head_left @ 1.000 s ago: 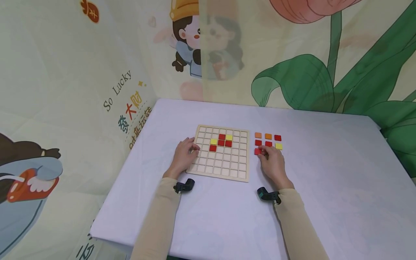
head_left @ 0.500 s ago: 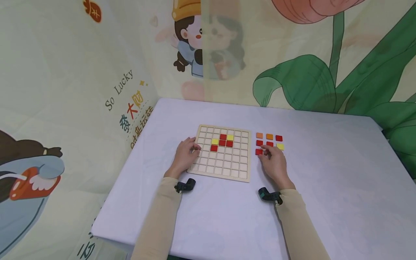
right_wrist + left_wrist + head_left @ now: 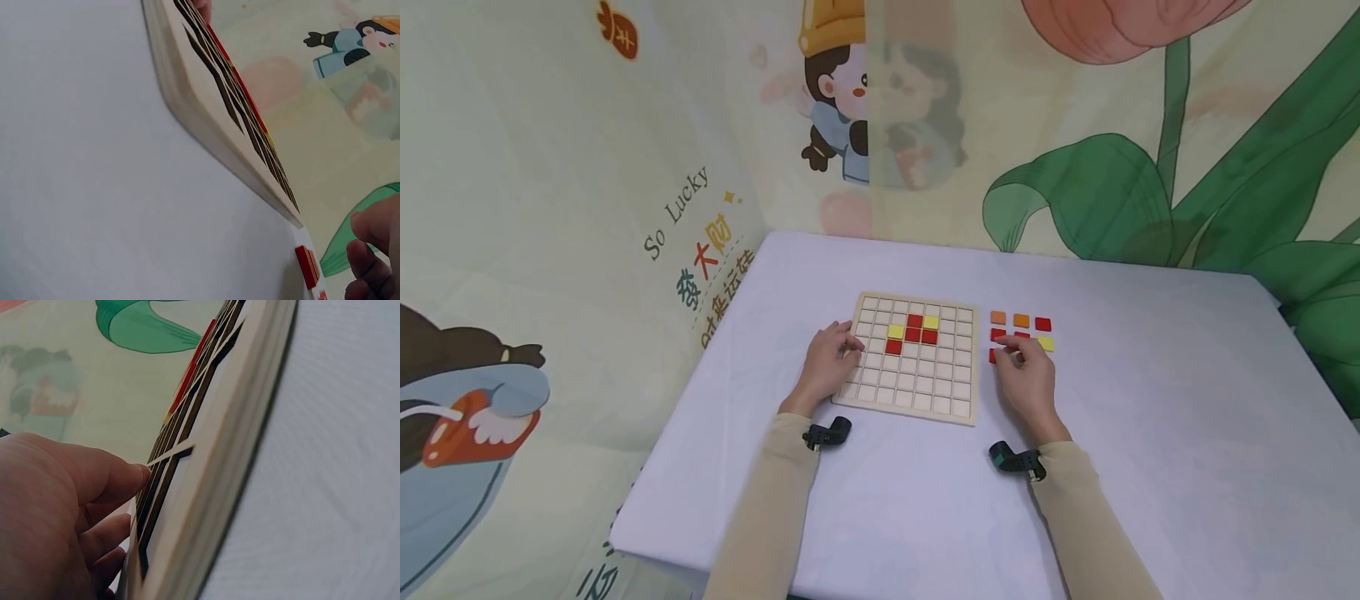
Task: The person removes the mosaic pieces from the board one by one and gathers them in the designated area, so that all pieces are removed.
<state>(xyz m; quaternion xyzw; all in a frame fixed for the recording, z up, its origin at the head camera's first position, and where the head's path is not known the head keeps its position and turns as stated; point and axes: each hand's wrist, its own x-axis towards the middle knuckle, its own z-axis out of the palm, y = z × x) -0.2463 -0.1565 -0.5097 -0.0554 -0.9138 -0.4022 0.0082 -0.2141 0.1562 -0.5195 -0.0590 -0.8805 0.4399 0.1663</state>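
Note:
A square wooden grid board (image 3: 901, 409) lies on the table with several red and yellow tiles in its upper middle cells. My left hand (image 3: 830, 364) holds the board's left edge. In the left wrist view its thumb (image 3: 115, 470) lies at the edge of the grid, with the other fingers curled beside the frame. Over the loose tiles right of the board, my right hand (image 3: 1027, 381) hovers with bent fingers. It partly covers the nearest red tile (image 3: 992, 356). In the right wrist view, nothing shows between its thumb and fingers, and a red tile (image 3: 307, 267) lies below them.
Loose tiles stand in rows right of the board: an orange tile (image 3: 997, 317) and another at the back, a red tile (image 3: 1042, 324) beside them, a yellow tile (image 3: 1046, 343) nearer. A white cloth (image 3: 917, 500) covers the table; printed fabric (image 3: 1075, 100) hangs behind.
My right hand has shifted slightly left over the loose tiles and covers more of the nearest red one. The left hand keeps its place at the board; the head view has tilted a little.

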